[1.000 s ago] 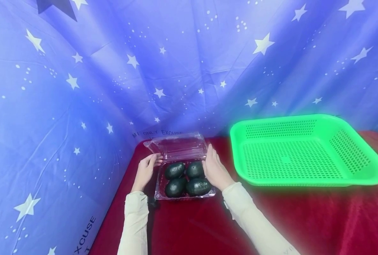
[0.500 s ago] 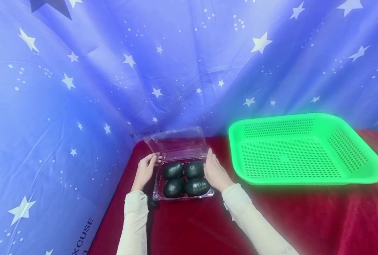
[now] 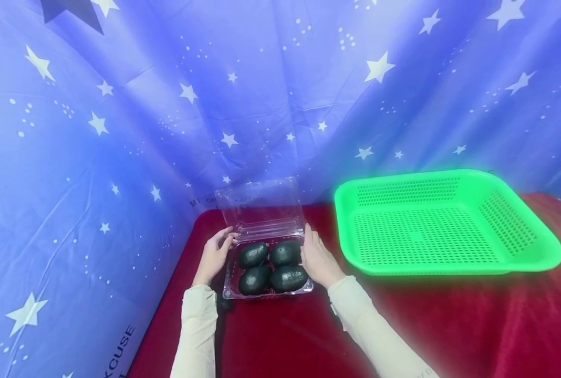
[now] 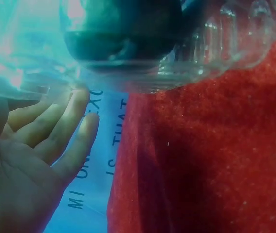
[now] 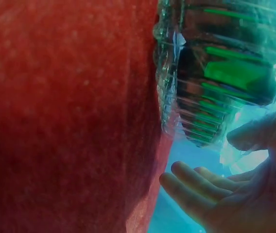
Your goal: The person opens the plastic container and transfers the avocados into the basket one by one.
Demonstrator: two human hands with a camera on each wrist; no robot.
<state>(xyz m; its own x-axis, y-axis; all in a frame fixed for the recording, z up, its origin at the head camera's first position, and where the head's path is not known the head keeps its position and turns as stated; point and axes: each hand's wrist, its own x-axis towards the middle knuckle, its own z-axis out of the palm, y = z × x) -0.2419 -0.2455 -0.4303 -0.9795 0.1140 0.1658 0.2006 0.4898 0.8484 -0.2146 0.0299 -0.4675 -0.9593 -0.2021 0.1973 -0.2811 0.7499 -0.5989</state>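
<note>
- A clear plastic box (image 3: pixel 227 292) is set on the red-covered bench (image 3: pixel 280 341), its lid (image 3: pixel 263 202) tipped up at the back; four dark green fruits (image 3: pixel 288 278) are held inside.
- The left hand (image 3: pixel 211 257) is placed by the back left corner; its grip is seen apart, fingers reaching to the plastic, though firm contact cannot be told.
- The right hand (image 3: pixel 319 261) is placed along the right side near the hinge; its grip, too, is seen apart, thumb and fingers spread.
- A green basket (image 3: pixel 417 236) is set to the right, near the box.
- The box is judged light, thin and easily bent, best held low by both side walls.
- The fruits are judged firm, weightier and slippery, best cupped round the middle, one at a time.
</note>
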